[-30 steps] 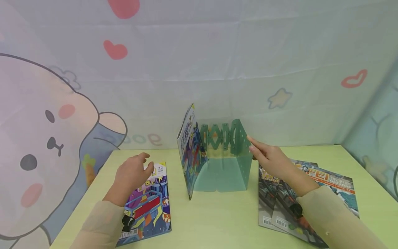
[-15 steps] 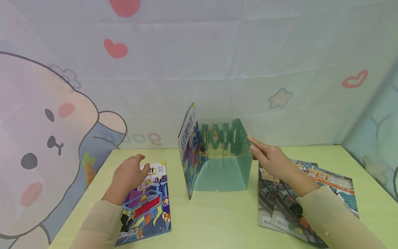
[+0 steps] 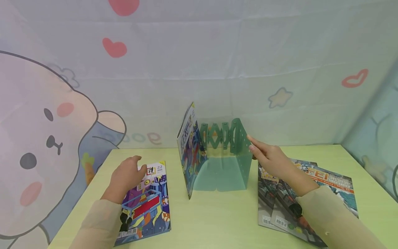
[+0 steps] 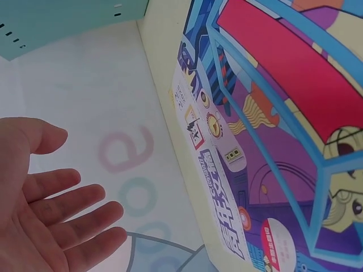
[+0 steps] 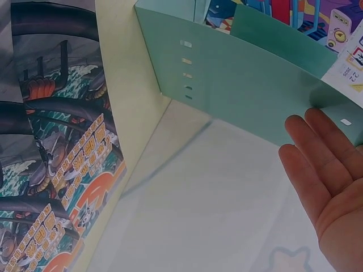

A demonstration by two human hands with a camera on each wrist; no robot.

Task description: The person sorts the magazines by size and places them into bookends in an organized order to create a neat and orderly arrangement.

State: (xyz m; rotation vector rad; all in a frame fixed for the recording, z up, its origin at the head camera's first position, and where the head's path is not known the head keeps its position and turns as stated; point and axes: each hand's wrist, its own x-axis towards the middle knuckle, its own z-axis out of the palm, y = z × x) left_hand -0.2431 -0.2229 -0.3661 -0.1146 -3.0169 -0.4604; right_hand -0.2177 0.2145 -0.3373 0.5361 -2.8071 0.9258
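My left hand [image 3: 126,176], its fingers straight in the left wrist view, is held above a colourful magazine [image 3: 149,207] lying at the left and holds nothing. A green metal bookend [image 3: 220,174] with an expanding lattice back stands in the middle of the table. One magazine [image 3: 190,152] stands upright against its left side, hiding most of that panel. At the bookend's right panel [image 5: 238,79], my right hand [image 3: 271,160] touches the outer face with extended fingers [image 5: 317,164]. Under my right forearm lie several overlapping magazines [image 3: 264,211].
The pale yellow table [image 3: 214,221] ends at a hanging cloth [image 3: 199,69] printed with a cartoon animal, hearts and a star. The cloth comes down close behind the bookend. Another cloth surface [image 3: 380,131] borders the right side.
My left hand has shifted slightly to the left, showing more of the magazine's title end. My right hand, the bookend and the upright magazine stay in place.
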